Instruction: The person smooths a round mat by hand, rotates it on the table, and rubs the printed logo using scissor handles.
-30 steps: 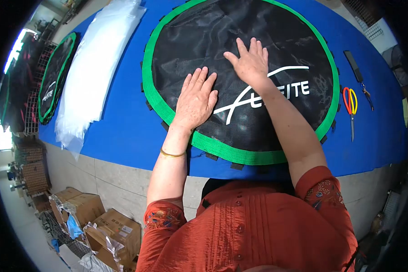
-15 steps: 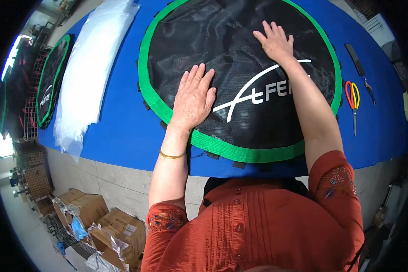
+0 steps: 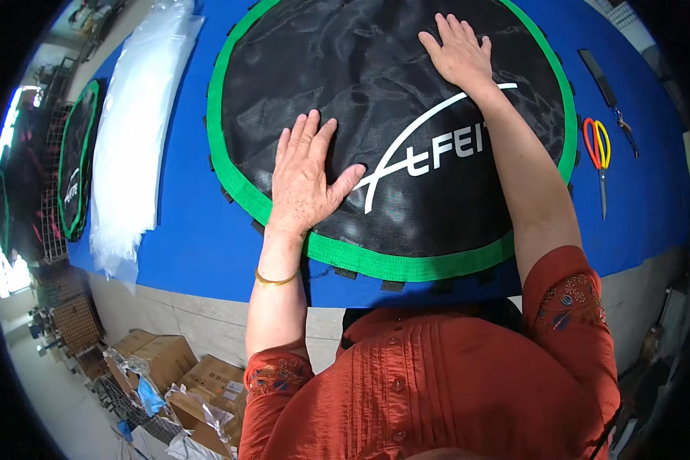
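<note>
Mat (image 3: pixel 368 115) spread near surface (image 3: pixel 184 222)'s front edge; wrinkles remain. Left hand (image 3: pixel 305 184), right hand (image 3: pixel 461 61) flat on it, grips wide, empty.

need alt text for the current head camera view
A person's left hand and right hand rest palm-down on a round, green-edged black mat on a blue table; scissors lie at right, plastic sheets at left.

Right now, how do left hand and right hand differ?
Left hand is closer in on the mat; right hand is farther across.
Left hand lies mostly left of the logo; right hand beyond it.
Left hand has a bangle at the wrist; right hand has none.
Both: palm down on the mat, holding nothing.
</note>
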Demonstrator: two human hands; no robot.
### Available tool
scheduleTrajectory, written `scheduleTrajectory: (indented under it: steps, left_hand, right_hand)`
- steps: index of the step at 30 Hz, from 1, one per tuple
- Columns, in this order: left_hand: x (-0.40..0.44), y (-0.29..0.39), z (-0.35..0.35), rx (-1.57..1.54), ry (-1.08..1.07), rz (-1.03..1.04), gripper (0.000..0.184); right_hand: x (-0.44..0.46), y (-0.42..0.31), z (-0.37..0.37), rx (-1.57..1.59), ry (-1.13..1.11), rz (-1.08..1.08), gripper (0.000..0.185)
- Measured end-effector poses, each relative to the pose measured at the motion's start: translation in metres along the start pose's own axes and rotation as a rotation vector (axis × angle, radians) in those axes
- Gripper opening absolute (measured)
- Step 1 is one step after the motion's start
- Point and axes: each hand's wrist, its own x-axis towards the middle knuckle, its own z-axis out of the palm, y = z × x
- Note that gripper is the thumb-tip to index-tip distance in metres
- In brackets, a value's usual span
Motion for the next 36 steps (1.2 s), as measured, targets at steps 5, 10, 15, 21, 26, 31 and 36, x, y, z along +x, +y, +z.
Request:
scheduleTrajectory:
  steps: [5,10,15,21,26,31,36]
  left_hand:
    - [0.001,0.02,0.008,0.153,-0.043,-0.066,0.112]
    - [0.001,0.018,0.011,0.165,-0.072,-0.059,0.119]
    - [0.0,0.018,0.016,0.211,-0.076,-0.05,0.121]
    - [-0.001,0.015,0.021,0.234,-0.07,-0.052,0.119]
    - [-0.001,0.013,0.024,0.251,-0.068,-0.051,0.117]
    - [-0.001,0.009,0.028,0.271,-0.049,-0.028,0.111]
    - [-0.001,0.012,0.026,0.277,-0.067,-0.046,0.104]
  right_hand:
    - [0.003,0.007,0.01,-0.016,0.024,-0.01,0.079]
    - [-0.007,-0.012,-0.03,0.133,-0.075,0.017,0.075]
    - [-0.007,-0.015,-0.043,0.169,-0.162,0.033,0.079]
    - [-0.018,-0.022,-0.038,0.158,-0.163,0.025,0.081]
    - [-0.063,-0.052,-0.02,0.043,-0.002,-0.146,0.078]
    - [-0.115,-0.079,-0.036,0.096,0.056,-0.3,0.077]
    - [-0.153,-0.08,-0.048,0.288,-0.092,-0.353,0.085]
